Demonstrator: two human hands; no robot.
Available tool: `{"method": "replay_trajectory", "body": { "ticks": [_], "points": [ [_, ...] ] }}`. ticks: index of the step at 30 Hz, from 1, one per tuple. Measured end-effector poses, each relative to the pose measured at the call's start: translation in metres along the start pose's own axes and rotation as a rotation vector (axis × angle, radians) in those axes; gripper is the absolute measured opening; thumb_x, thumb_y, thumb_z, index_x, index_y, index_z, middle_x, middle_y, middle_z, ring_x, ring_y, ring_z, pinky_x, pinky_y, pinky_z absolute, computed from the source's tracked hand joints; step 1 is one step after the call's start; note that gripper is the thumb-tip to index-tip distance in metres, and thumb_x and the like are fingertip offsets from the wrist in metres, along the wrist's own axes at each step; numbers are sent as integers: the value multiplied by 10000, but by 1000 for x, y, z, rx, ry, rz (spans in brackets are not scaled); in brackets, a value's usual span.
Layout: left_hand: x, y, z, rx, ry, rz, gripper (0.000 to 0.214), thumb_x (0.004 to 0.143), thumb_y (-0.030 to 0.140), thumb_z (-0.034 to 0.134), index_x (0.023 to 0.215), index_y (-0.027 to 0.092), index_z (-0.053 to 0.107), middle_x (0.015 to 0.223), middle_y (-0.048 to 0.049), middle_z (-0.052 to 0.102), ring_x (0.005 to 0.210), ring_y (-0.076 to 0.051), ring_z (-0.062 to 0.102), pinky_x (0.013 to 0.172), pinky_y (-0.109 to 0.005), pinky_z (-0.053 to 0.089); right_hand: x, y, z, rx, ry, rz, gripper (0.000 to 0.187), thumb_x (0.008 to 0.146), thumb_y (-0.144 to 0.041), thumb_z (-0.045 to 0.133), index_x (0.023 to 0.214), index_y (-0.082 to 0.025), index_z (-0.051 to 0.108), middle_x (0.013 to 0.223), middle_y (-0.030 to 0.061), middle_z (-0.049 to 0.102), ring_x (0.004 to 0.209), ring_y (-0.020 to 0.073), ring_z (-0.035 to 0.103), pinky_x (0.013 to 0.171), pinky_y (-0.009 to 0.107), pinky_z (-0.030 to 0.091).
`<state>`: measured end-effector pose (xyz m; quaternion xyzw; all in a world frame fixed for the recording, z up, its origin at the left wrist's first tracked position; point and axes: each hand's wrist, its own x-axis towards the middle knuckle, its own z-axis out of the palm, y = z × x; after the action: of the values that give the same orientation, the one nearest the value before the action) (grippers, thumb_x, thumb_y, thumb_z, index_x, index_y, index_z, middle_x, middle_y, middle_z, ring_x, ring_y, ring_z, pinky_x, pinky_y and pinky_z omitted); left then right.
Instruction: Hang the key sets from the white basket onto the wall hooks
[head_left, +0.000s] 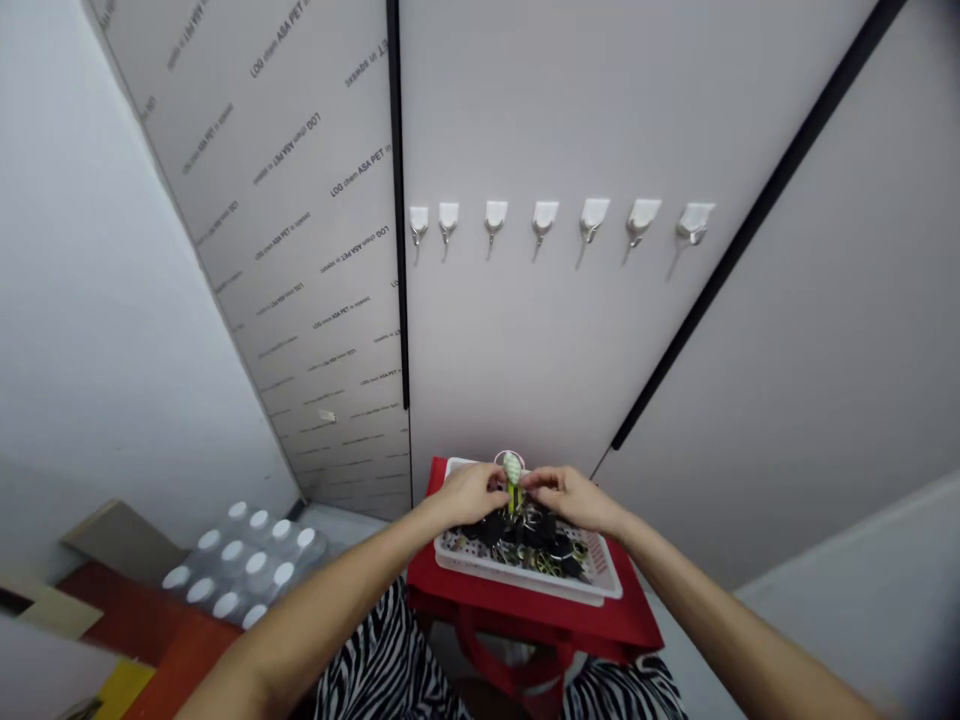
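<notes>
Between my two hands stands a keychain (512, 467) with a pale green, ridged charm on top and a yellow-green strap below it. My left hand (474, 491) has its fingers curled in, with thumb and fingertips at the left of the strap. From the other side my right hand (568, 497) pinches at the keychain, fingertips close together. Both hands are over a white plastic basket (517, 581), which holds a tangle of dark pieces, metal rings and yellow-green straps. Single items in that pile are too small to name.
The basket rests on a red bag (630, 605) with handles hanging toward me. White hooks (544, 215) line the pale cabinet door ahead. At lower left are a shrink-wrapped pack of white-capped bottles (232, 550) and an orange-red surface (180, 650).
</notes>
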<state>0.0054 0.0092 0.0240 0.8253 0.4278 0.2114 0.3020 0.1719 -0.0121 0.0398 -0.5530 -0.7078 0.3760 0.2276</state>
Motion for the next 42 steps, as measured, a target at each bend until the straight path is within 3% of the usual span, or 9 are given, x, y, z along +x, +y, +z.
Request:
{"method": "replay_trajectory", "body": {
  "ticks": [5,8,12,15,18,22,25,35,42],
  "points": [
    [14,-2,11,119,258,-52,384,635,181,394,1016,145,409,1035,-73,454,947,-154,397,806,-247,307,8,5,9,-49,254,-38,344,615,-178,373,927,-115,504,862,69,561,750,148,493,697,261,352],
    [16,-6,14,104,162,-49,390,608,117,380,994,133,435,1006,-67,483,919,-140,421,800,-230,316,10,2,28,-39,253,-132,339,626,-146,334,920,-121,500,877,65,552,770,143,485,715,254,339],
    [6,-6,5,137,57,-39,301,591,121,387,857,165,519,869,-44,549,818,-150,473,737,-252,354,5,4,42,-59,160,-186,265,684,-231,297,655,-148,547,648,23,564,616,136,484,587,240,353],
    [6,7,-16,87,160,-25,267,592,136,404,829,148,527,896,-63,536,852,-153,459,771,-258,332,7,1,26,0,273,-90,339,686,-374,313,534,-139,505,514,15,515,502,118,447,499,228,329],
    [19,38,-44,-211,246,-47,226,654,295,379,689,125,523,771,-67,555,727,-130,494,694,-247,369,11,-23,-11,295,336,-25,460,669,-511,253,439,-152,426,386,-9,413,369,82,367,406,213,285],
    [43,89,-81,-800,-63,11,571,671,553,57,402,143,350,376,-6,404,359,-57,377,413,-193,331,4,-78,-66,706,164,-184,529,643,-601,113,349,-178,231,330,-51,229,291,47,210,326,189,190],
    [55,117,-94,-984,-218,116,585,627,615,58,360,146,282,311,10,312,306,-40,294,346,-174,249,-7,-107,-91,759,77,-262,550,614,-633,26,345,-182,186,331,-54,168,296,51,182,317,185,172],
    [67,124,-81,-1059,-344,84,592,602,643,92,347,142,274,289,19,261,286,-29,220,331,-173,195,-12,-101,-97,766,17,-237,555,592,-656,25,350,-184,185,320,-56,158,293,44,159,315,183,178],
    [65,130,-82,-998,-295,5,591,598,639,68,348,141,266,284,22,260,275,-24,237,326,-169,226,-13,-98,-98,781,19,-231,553,596,-652,6,353,-185,176,326,-55,152,298,46,151,322,182,182]
  ]
}}
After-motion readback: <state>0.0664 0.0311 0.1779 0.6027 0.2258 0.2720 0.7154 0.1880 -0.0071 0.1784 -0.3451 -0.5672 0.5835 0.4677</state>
